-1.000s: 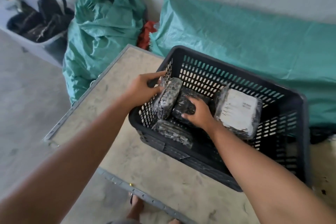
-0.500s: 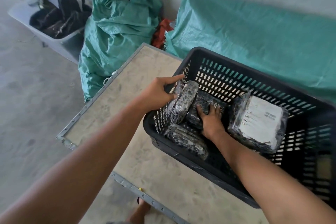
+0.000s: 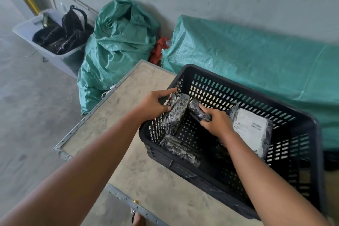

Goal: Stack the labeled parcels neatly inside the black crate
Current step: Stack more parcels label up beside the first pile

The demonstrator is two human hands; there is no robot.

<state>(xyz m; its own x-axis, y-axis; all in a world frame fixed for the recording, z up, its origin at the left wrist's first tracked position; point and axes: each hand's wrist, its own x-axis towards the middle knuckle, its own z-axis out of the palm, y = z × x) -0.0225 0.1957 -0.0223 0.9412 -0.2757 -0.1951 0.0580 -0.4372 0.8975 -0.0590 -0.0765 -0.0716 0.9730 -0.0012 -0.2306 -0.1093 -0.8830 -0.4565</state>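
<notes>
Grey plastic forms a tub (image 3: pixel 55 55) at far left, holding a dark bag (image 3: pixel 64 33), on the concrete floor (image 3: pixel 27 106). Just beside it slumps a green sack (image 3: pixel 117 46), then a long green tarp (image 3: pixel 256 64) runs along the wall. A metal-edged table (image 3: pixel 113 115) carries the black crate (image 3: pixel 302 152) at its right end. The left hand (image 3: pixel 154 104) curls over the crate's left wall, fingers pressed on a wrapped parcel (image 3: pixel 177 113) standing on edge against that wall. A second parcel (image 3: pixel 179 149) lies flat by the near wall. The right hand (image 3: pixel 218 121), inside the crate, is clenched around a dark parcel (image 3: pixel 197 109) near the far wall, just beside the standing one. Right of it a labeled parcel (image 3: pixel 251 126) leans tilted, white label up.
</notes>
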